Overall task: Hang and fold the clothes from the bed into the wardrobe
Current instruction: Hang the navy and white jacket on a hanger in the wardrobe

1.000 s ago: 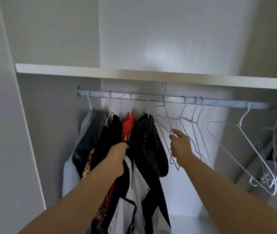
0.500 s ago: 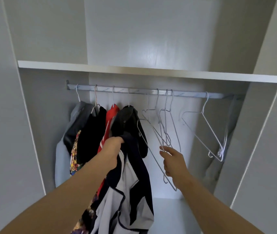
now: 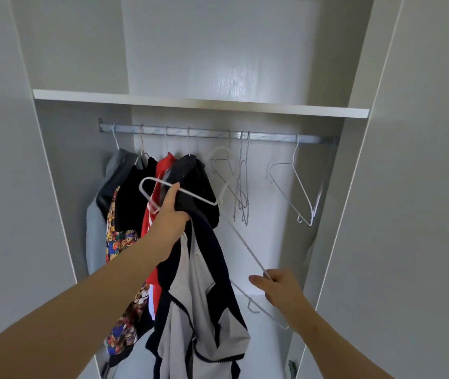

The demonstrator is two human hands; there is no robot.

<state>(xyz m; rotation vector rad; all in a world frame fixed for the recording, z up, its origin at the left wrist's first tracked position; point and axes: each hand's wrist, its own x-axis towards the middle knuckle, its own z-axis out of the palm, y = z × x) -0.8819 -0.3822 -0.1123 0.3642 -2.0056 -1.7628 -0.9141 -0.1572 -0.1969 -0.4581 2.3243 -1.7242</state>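
Observation:
In front of the open wardrobe, my left hand (image 3: pixel 170 218) grips a navy and white jacket (image 3: pixel 196 296) by its collar and holds it up. A white wire hanger (image 3: pixel 245 247) is off the rail (image 3: pixel 209 134). My right hand (image 3: pixel 275 287) pinches its wire low on the right. The hanger's far end loops up past my left thumb, in front of the hung clothes. On the left of the rail hang a grey garment (image 3: pixel 100 214), a black one (image 3: pixel 133 195), a red one (image 3: pixel 164 168) and a dark one (image 3: pixel 196 176).
Several empty wire hangers (image 3: pixel 241 187) hang mid-rail, and more hang at the right end (image 3: pixel 301 192). A white shelf (image 3: pixel 190 102) runs above the rail. Wardrobe side panels stand close at left and right, with the white wardrobe floor (image 3: pixel 261 351) below.
My right hand has lifted one hanger off the rail and drawn it down and right. My left hand still holds the jacket up. The view has pulled back from the wardrobe.

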